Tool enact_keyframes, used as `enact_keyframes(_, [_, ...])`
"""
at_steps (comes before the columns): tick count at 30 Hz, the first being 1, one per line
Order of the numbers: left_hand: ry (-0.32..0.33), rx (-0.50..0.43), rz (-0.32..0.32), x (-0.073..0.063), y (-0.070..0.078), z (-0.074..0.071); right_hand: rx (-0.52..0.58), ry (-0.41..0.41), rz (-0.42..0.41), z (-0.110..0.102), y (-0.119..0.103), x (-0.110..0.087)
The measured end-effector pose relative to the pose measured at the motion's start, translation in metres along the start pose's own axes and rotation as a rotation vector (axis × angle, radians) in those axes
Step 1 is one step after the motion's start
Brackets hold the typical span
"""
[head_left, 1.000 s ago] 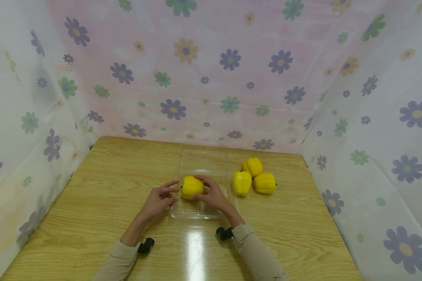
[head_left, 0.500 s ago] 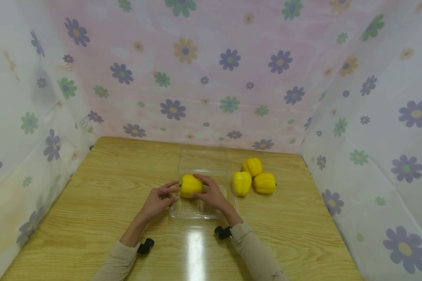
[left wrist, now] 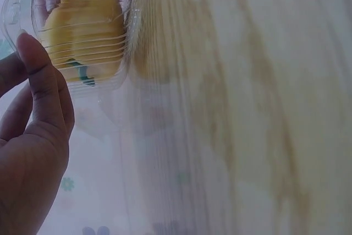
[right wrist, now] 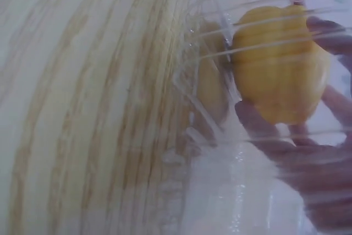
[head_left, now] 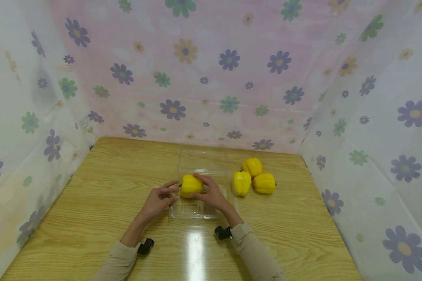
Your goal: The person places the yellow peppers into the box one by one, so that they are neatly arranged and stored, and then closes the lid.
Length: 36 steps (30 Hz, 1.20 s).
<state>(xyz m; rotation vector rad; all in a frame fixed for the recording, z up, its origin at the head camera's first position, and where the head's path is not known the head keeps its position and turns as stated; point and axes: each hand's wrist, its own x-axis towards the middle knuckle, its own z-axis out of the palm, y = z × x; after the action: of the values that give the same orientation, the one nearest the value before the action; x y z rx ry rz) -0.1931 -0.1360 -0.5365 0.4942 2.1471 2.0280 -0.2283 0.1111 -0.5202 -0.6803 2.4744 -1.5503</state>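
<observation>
In the head view my right hand (head_left: 212, 194) grips a yellow bell pepper (head_left: 190, 186) from its right side, thumb in front and fingers behind. The pepper is within the left part of a clear plastic clamshell container (head_left: 183, 214), its stem pointing left. The right wrist view shows the pepper (right wrist: 278, 61) through the ribbed clear wall. My left hand (head_left: 158, 201) is at the container's left edge, fingers spread and fairly straight. In the left wrist view a fingertip of the left hand (left wrist: 38, 136) touches the clear rim, and the green stem (left wrist: 82, 73) shows through the wall.
Several things stand about: three more yellow bell peppers (head_left: 252, 167) lie close together right of the container. The clamshell's lid (head_left: 203, 159) lies open toward the back. Flowered cloth (head_left: 211, 78) walls the wooden table (head_left: 119, 183) at the back and sides.
Over the last second the right hand has shifted the pepper slightly left and back in the container. The left hand has stayed at the container's edge.
</observation>
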Motion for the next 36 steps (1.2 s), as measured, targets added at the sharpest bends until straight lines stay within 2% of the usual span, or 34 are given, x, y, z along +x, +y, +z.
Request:
enact_keyframes(5, [0.003,0.017,0.011,0.000,-0.001,0.000,0.018,-0.011,0.021,-0.006,-0.003,-0.004])
enact_keyframes(9, [0.009,0.028,0.007,0.000,-0.001,0.000,0.023,0.028,0.009,-0.015,-0.007,-0.007])
enact_keyframes(13, [0.015,0.034,-0.015,0.000,-0.001,-0.001,0.058,0.100,-0.014,-0.026,-0.013,-0.013])
enact_keyframes(17, [0.009,0.026,-0.009,-0.001,0.002,-0.001,0.110,0.186,-0.063,-0.039,-0.016,-0.022])
enact_keyframes(24, [-0.002,0.000,0.006,-0.001,0.004,0.001,0.133,0.395,-0.155,-0.061,0.001,-0.042])
enact_keyframes(30, [0.004,-0.007,0.002,-0.001,0.001,0.001,0.151,0.545,-0.142,-0.074,0.020,-0.058])
enact_keyframes(36, [-0.002,-0.010,0.027,0.000,0.001,0.000,0.149,0.586,-0.118,-0.085,0.027,-0.071])
